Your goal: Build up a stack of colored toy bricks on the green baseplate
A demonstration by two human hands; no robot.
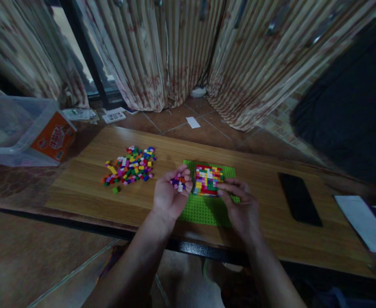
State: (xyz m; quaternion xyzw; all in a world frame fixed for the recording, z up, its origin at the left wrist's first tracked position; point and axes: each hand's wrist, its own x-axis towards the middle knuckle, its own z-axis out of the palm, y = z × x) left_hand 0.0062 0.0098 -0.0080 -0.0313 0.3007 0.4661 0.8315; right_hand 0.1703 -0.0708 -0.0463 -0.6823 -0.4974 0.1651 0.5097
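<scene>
My left hand (170, 194) is palm up and cupped around a small handful of toy building bricks (179, 183), mostly purple, pink, white and orange. Beside it lies a green studded baseplate (203, 214). A multicoloured brick build (208, 177), with red along its far and near edges, stands on the far part of this plate. Thumb and forefinger of my right hand (241, 205) are pinched at the build's right side, touching or very close to it. Whatever sits between those fingertips is too small to make out.
Loose bricks (131, 167) lie in a heap at the left of the wooden table (258, 171), with one green brick (116, 190) apart. A black phone (299, 199) and white paper (365, 218) are at the right. A clear plastic bin (17, 128) stands far left.
</scene>
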